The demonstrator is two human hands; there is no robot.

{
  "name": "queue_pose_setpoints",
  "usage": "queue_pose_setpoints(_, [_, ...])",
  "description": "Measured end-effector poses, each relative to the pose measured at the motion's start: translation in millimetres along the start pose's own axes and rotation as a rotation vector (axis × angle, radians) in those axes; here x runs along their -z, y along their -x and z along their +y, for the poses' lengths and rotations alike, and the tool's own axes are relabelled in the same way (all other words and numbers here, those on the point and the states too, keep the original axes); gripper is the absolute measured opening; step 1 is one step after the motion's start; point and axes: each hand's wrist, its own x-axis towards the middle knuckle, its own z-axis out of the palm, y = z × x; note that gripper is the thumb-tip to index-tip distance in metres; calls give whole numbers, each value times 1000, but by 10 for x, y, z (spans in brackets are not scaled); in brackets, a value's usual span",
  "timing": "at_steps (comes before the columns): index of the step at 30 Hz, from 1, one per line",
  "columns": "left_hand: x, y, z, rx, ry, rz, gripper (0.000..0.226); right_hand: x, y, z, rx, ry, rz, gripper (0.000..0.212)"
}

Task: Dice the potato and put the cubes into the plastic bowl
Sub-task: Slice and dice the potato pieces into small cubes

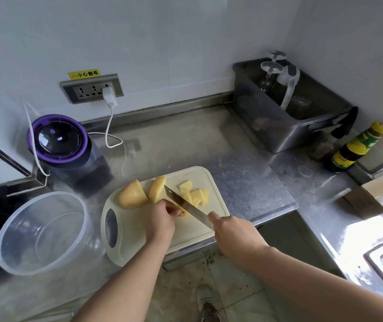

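on the cutting board (137, 231), head view: the left hand (160, 220) curls its fingers over a small potato piece (183, 213), pinning it against the knife (185, 203), whose handle the right hand (234, 233) grips. a few cut chunks (194, 194) lie past the blade. two large potato pieces (132, 195) sit uncut. the plastic bowl (42, 231), left of the board, looks empty, so dicing seems under halfway, with nothing transferred.

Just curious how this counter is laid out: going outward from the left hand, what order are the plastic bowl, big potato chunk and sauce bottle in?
1. Big potato chunk, on the board just beyond the left hand.
2. Plastic bowl, on the counter to its left.
3. Sauce bottle, far right.
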Motion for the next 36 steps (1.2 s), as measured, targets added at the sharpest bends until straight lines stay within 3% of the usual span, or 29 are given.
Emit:
queue_pose_setpoints(13, [8,46,78,19,77,-1,13,-7,-6,-51,25,92,-28,41])
queue_pose_setpoints(23, [-16,30,42,38,-2,11,12,-95,-23,10,-15,56,-82,38])
queue_pose_setpoints(28, [-18,33,42,36,13,13,12,-34,-34,75,-77,-53,-36,24])
queue_pose_setpoints(36, [-20,44,17,39,18,25,9,11,7,14,16,5,-13,28])
